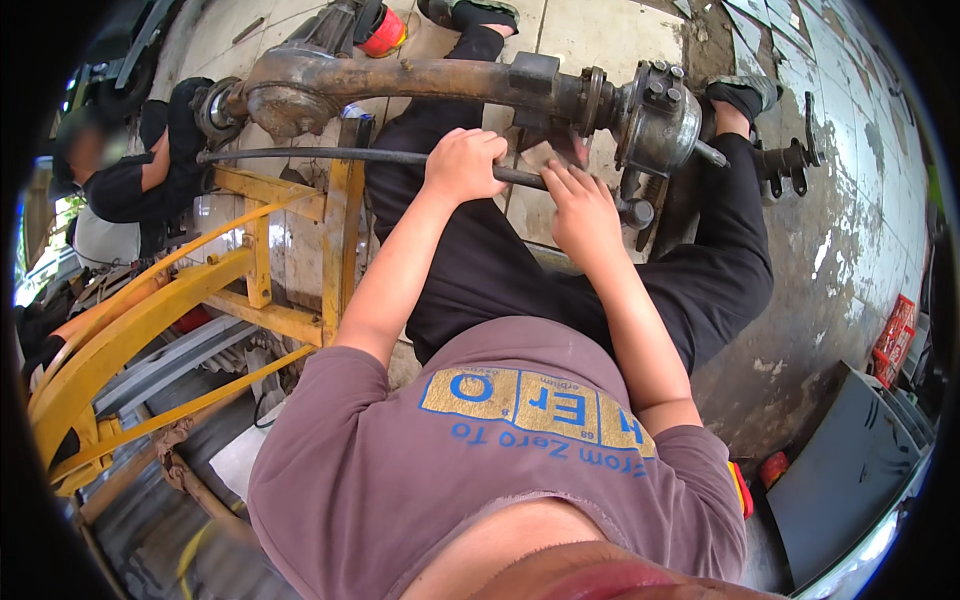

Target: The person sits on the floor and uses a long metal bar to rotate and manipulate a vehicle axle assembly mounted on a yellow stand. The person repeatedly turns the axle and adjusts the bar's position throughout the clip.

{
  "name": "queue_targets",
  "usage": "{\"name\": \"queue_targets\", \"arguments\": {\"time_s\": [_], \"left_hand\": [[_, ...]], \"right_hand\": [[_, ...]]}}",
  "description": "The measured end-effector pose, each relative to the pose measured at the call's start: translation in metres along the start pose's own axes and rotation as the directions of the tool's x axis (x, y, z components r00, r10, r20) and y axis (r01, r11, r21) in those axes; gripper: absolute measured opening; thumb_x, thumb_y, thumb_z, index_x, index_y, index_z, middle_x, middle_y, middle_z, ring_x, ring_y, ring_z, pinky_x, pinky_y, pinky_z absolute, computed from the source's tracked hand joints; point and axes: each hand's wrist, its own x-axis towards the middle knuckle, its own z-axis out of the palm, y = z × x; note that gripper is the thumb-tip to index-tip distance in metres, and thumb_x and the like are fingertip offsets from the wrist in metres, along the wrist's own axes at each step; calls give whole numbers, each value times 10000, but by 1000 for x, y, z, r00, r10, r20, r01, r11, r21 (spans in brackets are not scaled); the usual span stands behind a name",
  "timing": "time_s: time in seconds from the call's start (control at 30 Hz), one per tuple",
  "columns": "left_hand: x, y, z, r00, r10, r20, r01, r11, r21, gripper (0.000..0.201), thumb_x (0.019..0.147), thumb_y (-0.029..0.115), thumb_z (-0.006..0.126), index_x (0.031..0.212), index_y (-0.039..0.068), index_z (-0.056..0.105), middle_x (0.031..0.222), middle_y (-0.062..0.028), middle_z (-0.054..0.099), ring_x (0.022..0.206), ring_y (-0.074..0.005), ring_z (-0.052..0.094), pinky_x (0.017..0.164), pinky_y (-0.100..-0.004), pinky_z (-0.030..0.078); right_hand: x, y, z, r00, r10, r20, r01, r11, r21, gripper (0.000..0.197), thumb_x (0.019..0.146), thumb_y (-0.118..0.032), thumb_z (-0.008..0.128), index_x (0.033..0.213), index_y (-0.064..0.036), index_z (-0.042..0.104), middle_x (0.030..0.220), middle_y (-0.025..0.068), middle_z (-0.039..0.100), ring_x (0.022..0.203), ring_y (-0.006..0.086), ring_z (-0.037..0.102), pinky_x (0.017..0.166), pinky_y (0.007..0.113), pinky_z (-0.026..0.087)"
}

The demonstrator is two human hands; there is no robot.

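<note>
A long dark metal rod (pixel 330 154) runs across in front of me, below a rusty axle housing (pixel 430 78). Round the rod's middle my left hand (pixel 464 166) is closed. My right hand (pixel 584 208) lies over the rod nearer its right end, fingers bent together against a small tan piece like sandpaper (pixel 540 155). The fingertips' underside is hidden. At its right end the rod meets a round metal joint (pixel 637 213). A dark, greasy hub end (pixel 658 115) of the axle stands just above that joint.
A yellow metal frame (pixel 335 240) stands close on my left. Another person (pixel 130 170) sits beyond it at the axle's left end. A red container (pixel 382 35) is behind the axle. A dark bracket-like part (pixel 788 165) lies right; a grey panel (pixel 850 480) leans lower right.
</note>
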Motion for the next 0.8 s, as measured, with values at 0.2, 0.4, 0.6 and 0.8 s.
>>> {"name": "queue_targets", "arguments": {"time_s": [0.2,0.4,0.6,0.8], "left_hand": [[-6,1,1,1000,6,-13,-6,1000,-20,326,731,301,915,800,135,643,842,-39,688,919,-291,740,836,-454,556],[-5,1,-1,1000,-5,-21,5,1000,-28,324,742,302,903,784,130,632,829,-44,688,908,-296,740,831,-454,558],[0,2,-1,1000,-17,10,17,1000,-13,324,735,301,907,796,130,639,830,-45,697,924,-295,748,827,-458,556],[-1,1,2,1000,11,-18,-12,999,-38,320,730,293,912,806,129,648,844,-47,700,929,-298,747,832,-463,556]], "right_hand": [[-15,-10,-7,996,50,71,-52,998,20,542,951,-25,666,1492,-36,699,1587,162,714,1509,406,633,1274,552,495],[-4,3,9,999,5,53,-11,993,119,527,967,31,625,1486,-24,700,1602,161,709,1583,387,586,1310,566,465],[6,7,10,998,-9,56,8,1000,24,517,976,6,629,1486,-34,704,1611,159,704,1578,342,599,1312,550,470],[-6,4,7,1000,7,1,-7,999,49,445,995,-22,622,1431,-22,713,1543,173,737,1508,348,660,1281,543,505]]}}
